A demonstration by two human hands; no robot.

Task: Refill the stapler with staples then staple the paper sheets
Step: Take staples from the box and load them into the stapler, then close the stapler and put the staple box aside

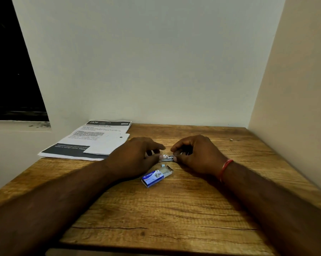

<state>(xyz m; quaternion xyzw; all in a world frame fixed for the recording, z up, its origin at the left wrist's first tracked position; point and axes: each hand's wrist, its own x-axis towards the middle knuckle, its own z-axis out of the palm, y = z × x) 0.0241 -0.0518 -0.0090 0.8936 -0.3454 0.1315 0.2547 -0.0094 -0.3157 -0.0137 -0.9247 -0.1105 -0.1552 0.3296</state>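
Observation:
A small metal stapler [167, 157] lies on the wooden table [156, 209], mostly covered by both hands. My left hand [137, 154] grips its left end between thumb and fingers. My right hand [194, 154], with a red thread at the wrist, pinches its right end. Just in front lies a blue staple box [153, 179] with its tray slid partly out, staples showing inside. A small loose strip of staples [163, 165] rests beside the tray. The printed paper sheets [89, 141] lie stacked at the table's back left.
White walls close off the table at the back and right. A dark window opening is at the upper left. A tiny loose object [230, 139] lies near the back right. The table's front edge is near the bottom of the view.

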